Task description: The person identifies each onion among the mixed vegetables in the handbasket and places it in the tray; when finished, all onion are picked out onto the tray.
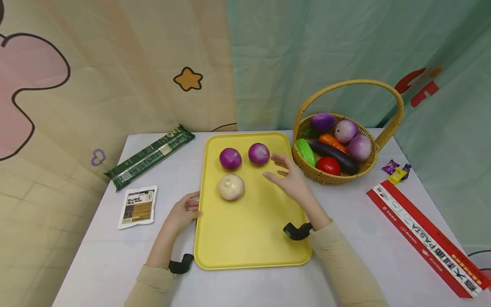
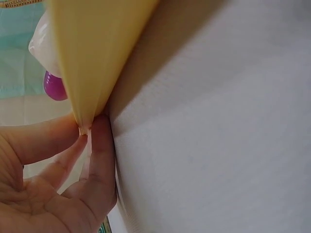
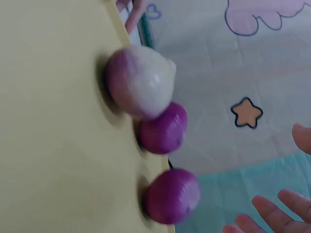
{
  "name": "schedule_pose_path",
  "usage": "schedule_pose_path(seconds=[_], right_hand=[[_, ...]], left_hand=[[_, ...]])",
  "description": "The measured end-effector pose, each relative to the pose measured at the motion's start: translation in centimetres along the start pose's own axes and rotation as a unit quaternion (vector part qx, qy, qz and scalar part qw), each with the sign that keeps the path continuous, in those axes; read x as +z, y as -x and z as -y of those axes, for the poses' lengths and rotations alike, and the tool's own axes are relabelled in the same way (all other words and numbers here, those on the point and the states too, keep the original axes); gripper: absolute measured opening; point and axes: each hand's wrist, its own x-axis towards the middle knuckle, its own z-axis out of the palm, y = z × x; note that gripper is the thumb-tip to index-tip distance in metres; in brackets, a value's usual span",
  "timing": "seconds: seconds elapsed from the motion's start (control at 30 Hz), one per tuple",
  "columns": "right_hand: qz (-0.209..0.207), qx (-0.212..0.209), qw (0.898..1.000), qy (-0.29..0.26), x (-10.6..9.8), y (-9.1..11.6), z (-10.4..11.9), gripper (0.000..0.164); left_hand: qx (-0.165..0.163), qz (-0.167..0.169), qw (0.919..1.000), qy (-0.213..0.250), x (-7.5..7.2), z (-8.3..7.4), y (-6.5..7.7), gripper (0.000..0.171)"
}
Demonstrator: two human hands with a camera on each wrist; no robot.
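Note:
A yellow tray [image 1: 253, 230] lies on the white table and bears two purple onions [image 1: 230, 158] [image 1: 258, 154] and a pale turnip [image 1: 231, 187]. Seen from the right wrist, the turnip [image 3: 141, 82] is white with a purple flush. At the tray's left edge, my left hand [image 1: 185, 212] pinches the rim; the left wrist view shows the thumb [image 2: 43, 141] above and fingers beneath. My right hand [image 1: 289, 179] hovers over the tray's right side, near the right-hand onion, its fingers spread and holding nothing. Only its fingertips and thumb show in the right wrist view.
Beyond the tray's right corner stands a wicker basket [image 1: 326, 177] of vegetables with a tall handle. Small candies [image 1: 397, 171] and a long red-and-white pasta box [image 1: 429, 238] lie right. To the left are a green packet [image 1: 149, 157] and a white-edged flat pack [image 1: 138, 207].

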Motion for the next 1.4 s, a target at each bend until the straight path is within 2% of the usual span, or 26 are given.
schedule_pose_path(seconds=[0.2,0.3,0.37,0.47,0.57,0.67,0.8,0.97,1.27,1.4], right_hand=[[-0.080,-0.003,0.996,0.027,-6.3,0.1,-1.4,0.059],[-0.109,0.015,0.993,0.039,-9.2,0.4,-2.2,0.062],[-0.130,0.042,0.990,0.045,-10.9,0.6,-2.8,0.065],[-0.177,0.096,0.978,0.053,-13.0,0.6,-3.8,0.067],[-0.235,0.140,0.960,0.063,-14.4,0.3,-5.1,0.067],[-0.265,0.165,0.947,0.075,-15.2,0.1,-6.1,0.070],[-0.263,0.180,0.943,0.100,-15.6,-0.5,-6.9,0.076],[-0.269,0.168,0.939,0.134,-15.5,-1.9,-7.0,0.078],[-0.325,0.159,0.920,0.150,-15.0,-3.6,-7.9,0.066],[-0.324,0.154,0.921,0.151,-15.2,-3.9,-8.1,0.066]], left_hand=[[0.000,-0.007,1.0000,-0.003,-0.2,0.2,0.2,0.062],[-0.002,-0.007,1.0000,-0.004,-0.2,0.3,0.4,0.062],[-0.002,-0.006,1.0000,-0.002,-0.2,0.3,0.5,0.062],[-0.004,-0.007,1.0000,0.002,-0.1,0.5,0.5,0.062],[-0.006,-0.010,0.9999,0.002,0.0,0.6,0.5,0.062],[-0.007,-0.011,0.9999,0.002,0.0,0.7,0.5,0.062],[-0.007,-0.007,0.9999,0.001,0.1,0.6,0.4,0.062],[-0.006,-0.006,1.0000,0.002,0.0,0.4,0.4,0.063],[-0.007,-0.005,0.9999,0.007,0.1,0.1,0.2,0.062],[-0.008,-0.010,0.9999,0.000,0.1,0.0,0.0,0.062]])
